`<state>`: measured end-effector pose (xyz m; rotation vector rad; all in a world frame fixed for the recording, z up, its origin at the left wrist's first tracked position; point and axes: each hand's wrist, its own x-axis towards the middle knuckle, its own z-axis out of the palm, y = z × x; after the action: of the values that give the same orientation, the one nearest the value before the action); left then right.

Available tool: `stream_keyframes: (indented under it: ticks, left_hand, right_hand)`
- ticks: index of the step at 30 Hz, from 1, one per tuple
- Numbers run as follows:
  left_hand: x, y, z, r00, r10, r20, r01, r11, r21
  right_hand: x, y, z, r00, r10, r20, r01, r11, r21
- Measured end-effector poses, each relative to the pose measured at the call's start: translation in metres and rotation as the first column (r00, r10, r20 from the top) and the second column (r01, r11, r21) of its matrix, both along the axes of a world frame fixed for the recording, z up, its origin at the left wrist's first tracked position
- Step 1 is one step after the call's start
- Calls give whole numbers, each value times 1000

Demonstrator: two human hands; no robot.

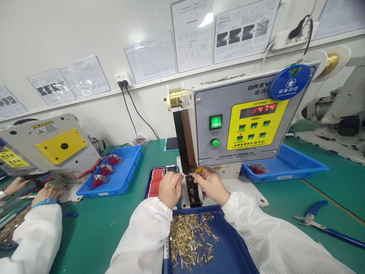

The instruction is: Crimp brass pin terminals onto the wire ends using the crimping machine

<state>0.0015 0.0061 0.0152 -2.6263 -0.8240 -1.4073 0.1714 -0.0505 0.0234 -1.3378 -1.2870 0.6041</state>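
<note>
Both hands nearly closed; left hand (170,189) pinches a thin wire (184,175); right hand (211,185) pinches a small yellow piece (197,171).

Here are the person's two hands (170,189) (212,185), one terminal crimping machine (245,114), two bright blue trays (110,179) (285,167) and one pair of pliers (322,224).

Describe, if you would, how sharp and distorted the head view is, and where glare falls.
In the head view, the wide lens tilts the wall and stretches the edges; glare whitens a posted sheet; the yellow control panel is sharp, and shadows are faint.
</note>
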Motion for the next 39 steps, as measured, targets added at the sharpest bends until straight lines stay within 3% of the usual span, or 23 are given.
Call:
stream_keyframes:
  ticks: [19, 25, 29, 31, 35, 39]
  left_hand:
    - [0, 0, 0, 1000, -10, 23, 11, 999, -37]
    - [1, 14, -17, 998, 45, 48, -37, 986, -165]
    - [3, 21, -27, 995, 44, 88, -20, 966, -258]
    - [4, 20, -27, 996, 40, 84, -16, 963, -271]
    - [4, 16, -21, 995, 61, 73, -37, 953, -301]
    - [3, 14, -19, 993, 91, 70, -58, 921, -386]
  right_hand:
    - [0, 1, 2, 1000, -17, -7, 17, 998, -61]
    - [42, -11, 17, 993, 78, 84, -52, 961, -270]
    - [75, -23, 11, 987, 104, 125, -46, 916, -400]
    - [86, -27, 5, 954, 131, 270, -10, 913, -408]
    - [92, -28, 0, 800, 129, 585, 55, 957, -285]
    - [88, -27, 0, 711, 138, 689, 47, 969, -243]
